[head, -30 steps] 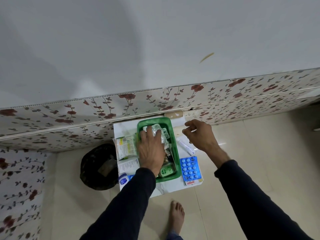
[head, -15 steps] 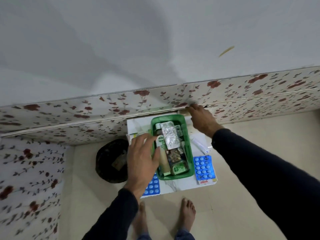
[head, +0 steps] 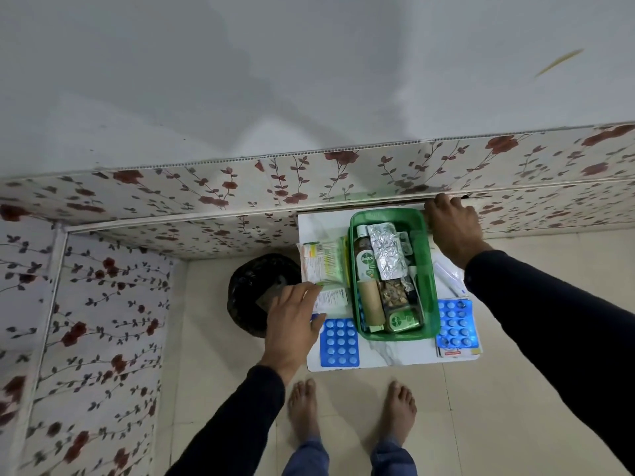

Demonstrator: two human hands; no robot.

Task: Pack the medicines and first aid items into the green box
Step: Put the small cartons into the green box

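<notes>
- Green box [head: 426, 269] on a small white table [head: 388, 352], pushed against the flowered wall panel [head: 206, 201].
- Inside the box: Dettol bottle [head: 367, 259] along the left wall, silver blister strip [head: 386, 250] lying over the middle, brown tube [head: 371, 300] nearer the front, small green tin [head: 402, 319] in the front corner, some darker packets between them, too small to tell.
- Left hand [head: 292, 321] at the table's left edge, palm down, fingers loosely spread, fingertips touching a white carton [head: 331, 298]; no closed grip on it visible.
- Green-and-white sachets [head: 323, 259] just behind the carton, beside the box's left wall.
- Blue tablet strip [head: 340, 343] flat at the front left of the table, next to the left hand.
- Second blue strip [head: 455, 324] at the front right, just beside the box, lying on a paper sheet.
- White tube [head: 448, 274] on the table right of the box, partly under the right sleeve.
- Right hand [head: 453, 228] at the table's back right corner, by the box's far rim, fingers curled down against the wall panel; whether anything is in it cannot be told.
- Black bin [head: 254, 286] on the floor left of the table.
- Two bare feet [head: 350, 407] on the tiles in front of the table.
</notes>
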